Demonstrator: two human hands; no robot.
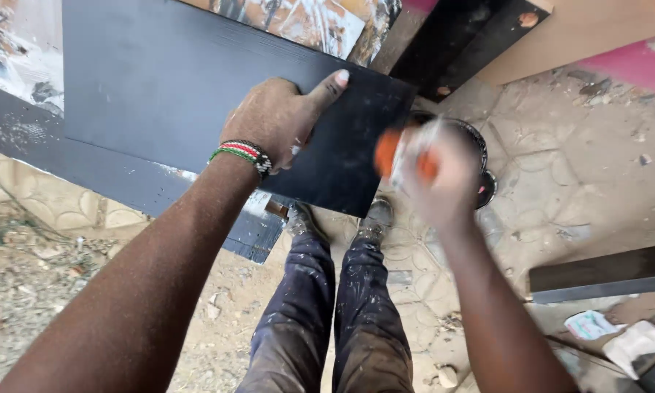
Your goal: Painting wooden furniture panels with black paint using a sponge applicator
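Note:
My left hand [280, 116] rests flat on a dark, matte board [160, 80], thumb stretched toward its right edge; a beaded wristband [241, 154] circles the wrist. My right hand [440, 175] is blurred with motion just off the board's right corner. It grips a small orange and white object [404, 154], too blurred to identify. The board lies on a second dark panel [21, 138] that juts out at the left and below.
A round dark container [484, 164] sits on the floor behind my right hand. My paint-spattered trousers and shoes [334, 291] stand below the board. Boards lean at upper right [473, 36]; a dark plank [604, 273] and crumpled paper [618, 335] lie at right.

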